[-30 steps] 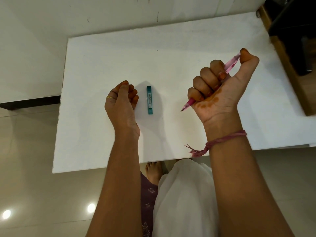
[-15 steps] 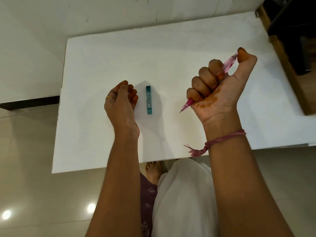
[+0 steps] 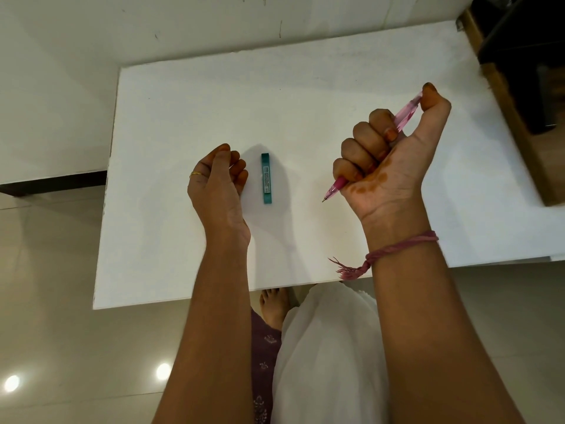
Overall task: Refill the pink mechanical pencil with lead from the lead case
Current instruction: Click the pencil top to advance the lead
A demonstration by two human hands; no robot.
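Note:
My right hand (image 3: pixel 385 157) grips the pink mechanical pencil (image 3: pixel 406 113) in a fist above the white table (image 3: pixel 275 96). The thumb rests on the pencil's top end and the tip points down to the left. The teal lead case (image 3: pixel 266 178) lies flat on the table between my hands. My left hand (image 3: pixel 217 182) rests on the table just left of the case, fingers curled and holding nothing, a small gap between it and the case.
A dark wooden piece of furniture (image 3: pixel 519 71) stands by the table's right far corner. A white wall runs behind the table. Tiled floor, a foot and white cloth (image 3: pixel 324 347) show below the near edge.
My right thumb has curled further down onto the top end of the pencil. The left hand and the lead case stay where they were.

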